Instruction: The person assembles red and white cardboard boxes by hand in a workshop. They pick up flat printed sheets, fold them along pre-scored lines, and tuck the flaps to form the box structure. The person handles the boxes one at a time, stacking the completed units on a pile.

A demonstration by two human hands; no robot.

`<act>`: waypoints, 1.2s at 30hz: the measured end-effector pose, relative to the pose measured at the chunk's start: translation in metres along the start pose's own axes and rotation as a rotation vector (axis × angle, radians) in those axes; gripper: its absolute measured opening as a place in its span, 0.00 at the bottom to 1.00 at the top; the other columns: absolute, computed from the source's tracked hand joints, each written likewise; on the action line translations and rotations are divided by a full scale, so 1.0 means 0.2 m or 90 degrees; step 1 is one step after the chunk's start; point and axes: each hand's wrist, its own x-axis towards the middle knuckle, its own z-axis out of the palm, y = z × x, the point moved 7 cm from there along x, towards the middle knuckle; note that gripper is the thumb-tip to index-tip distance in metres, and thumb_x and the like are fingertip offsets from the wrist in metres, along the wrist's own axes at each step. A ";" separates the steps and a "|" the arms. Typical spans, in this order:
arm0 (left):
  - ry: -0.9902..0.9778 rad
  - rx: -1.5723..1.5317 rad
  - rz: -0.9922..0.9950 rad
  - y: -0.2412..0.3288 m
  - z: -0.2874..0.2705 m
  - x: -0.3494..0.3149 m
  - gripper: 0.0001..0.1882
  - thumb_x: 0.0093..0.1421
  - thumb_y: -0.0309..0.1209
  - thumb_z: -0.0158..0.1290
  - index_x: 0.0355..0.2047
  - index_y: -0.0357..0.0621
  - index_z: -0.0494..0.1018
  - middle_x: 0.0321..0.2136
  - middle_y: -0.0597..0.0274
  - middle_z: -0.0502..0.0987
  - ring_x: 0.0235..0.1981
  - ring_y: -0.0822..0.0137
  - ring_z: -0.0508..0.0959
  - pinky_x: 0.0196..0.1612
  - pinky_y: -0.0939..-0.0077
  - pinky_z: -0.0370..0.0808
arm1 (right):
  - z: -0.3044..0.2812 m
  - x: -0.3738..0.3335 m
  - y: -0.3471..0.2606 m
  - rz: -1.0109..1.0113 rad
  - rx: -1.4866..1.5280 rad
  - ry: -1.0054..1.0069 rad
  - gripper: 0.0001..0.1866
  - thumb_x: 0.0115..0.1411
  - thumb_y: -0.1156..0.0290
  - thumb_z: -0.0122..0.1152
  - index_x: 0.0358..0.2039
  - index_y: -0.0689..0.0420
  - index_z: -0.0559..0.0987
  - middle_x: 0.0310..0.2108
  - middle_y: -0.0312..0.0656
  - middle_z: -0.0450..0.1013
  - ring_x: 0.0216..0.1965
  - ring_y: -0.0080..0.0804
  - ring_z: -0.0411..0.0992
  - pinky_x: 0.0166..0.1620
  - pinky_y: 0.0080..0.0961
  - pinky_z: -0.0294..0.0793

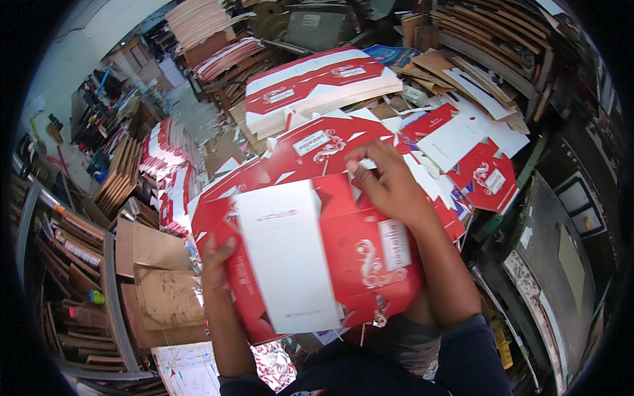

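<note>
A flat red and white die-cut carton sheet (290, 257) lies tilted before me, with a white band down its middle and pale scroll print on its red panels. My left hand (218, 261) grips its left edge, thumb on top and fingers underneath. Over the sheet's far edge, my right hand (386, 178) is closed, its fingertips pinched together; whatever is between them is too small to make out. Beyond lie more red printed sheets (277, 155), partly covered by the held one. Motion blurs both hands slightly.
A thick stack of printed sheets (323, 82) stands behind. Loose cartons (485, 175) lie to the right, beside a dark metal machine (555, 257). Leftward are piled sheets (168, 148), brown boards (165, 297) and a rack of wooden dies (76, 290). Paper scraps litter the floor.
</note>
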 end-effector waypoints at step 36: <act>0.027 -0.431 0.123 0.22 -0.55 0.20 0.24 0.68 0.41 0.53 0.57 0.35 0.69 0.48 0.50 0.80 0.46 0.55 0.83 0.50 0.57 0.82 | -1.42 -0.38 -0.45 0.138 -0.202 0.275 0.14 0.65 0.60 0.64 0.39 0.58 0.79 0.33 0.31 0.74 0.34 0.18 0.68 0.40 0.19 0.68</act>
